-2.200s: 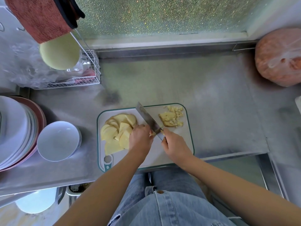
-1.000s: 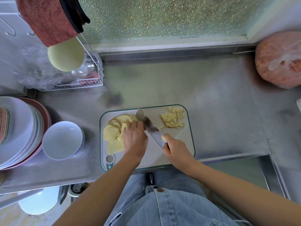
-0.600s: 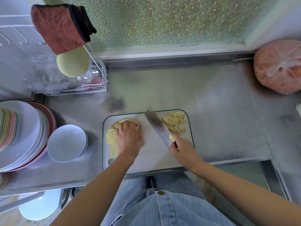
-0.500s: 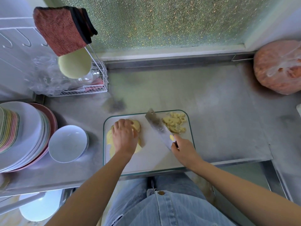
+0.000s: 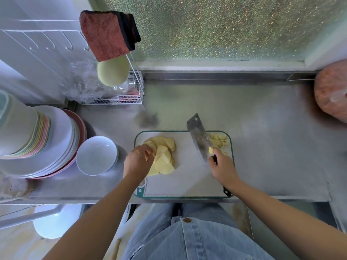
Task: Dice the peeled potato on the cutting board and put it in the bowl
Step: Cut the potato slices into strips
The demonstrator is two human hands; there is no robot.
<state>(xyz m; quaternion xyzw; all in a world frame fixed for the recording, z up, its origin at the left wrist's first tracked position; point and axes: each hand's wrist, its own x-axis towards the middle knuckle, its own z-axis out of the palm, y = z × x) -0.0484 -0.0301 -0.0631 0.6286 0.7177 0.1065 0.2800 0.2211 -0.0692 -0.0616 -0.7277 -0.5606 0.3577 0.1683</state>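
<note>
while the left hand [image 5: 138, 161] curls its fingertips onto the edge of a fanned pile of potato slices [image 5: 163, 156], the right hand [image 5: 223, 168] is wrapped round the dark handle of a cleaver [image 5: 199, 136]. its broad blade slants away from the person, the tip reaching past the far edge of the white, green-rimmed cutting board [image 5: 187, 184]. the two hands sit well apart over the board, with bare board between them.

the slices lie just beyond the left hand and toward the right one, touching the left fingers. a small heap of diced potato [image 5: 218, 142] sits in the board's far corner, just beyond the right hand and beside the blade's outer face. a yellow bit [image 5: 210, 150] shows on the blade next to the right thumb. whether the cutting edge touches the board cannot be told.

a white bowl [image 5: 96, 155] stands on the steel counter [image 5: 262, 137] just outside the left hand, off the board, beside a tall stack of plates [image 5: 56, 137]. a pinkish bag [image 5: 332, 91] rests far outside and beyond the right hand.
</note>
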